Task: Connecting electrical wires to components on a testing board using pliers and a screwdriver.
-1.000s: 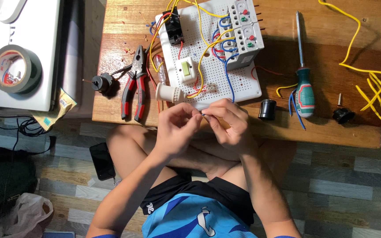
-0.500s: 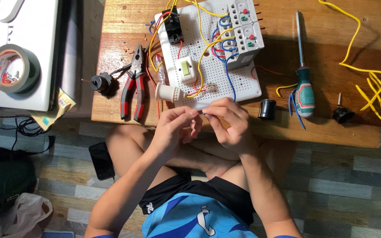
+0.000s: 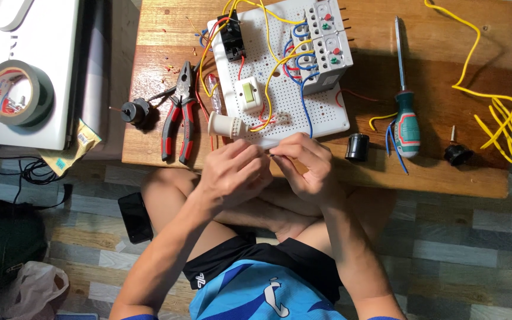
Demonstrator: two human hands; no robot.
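Note:
My left hand and my right hand meet just below the front edge of a white perforated board on a wooden table. Their fingertips pinch a small thin wire end between them; it is mostly hidden. The board carries a black switch, a white switch, grey breakers and yellow, red and blue wires. A white lamp socket lies at the board's front left, close above my left hand.
Red-handled pliers lie left of the board, beside a black round part. A green-handled screwdriver, a black cap, a black knob and coiled yellow wire lie right. A tape roll sits far left. A phone lies on the floor.
Both hands stay together at the board's front edge; the fingers shift slightly around the small wire. Nothing else has moved.

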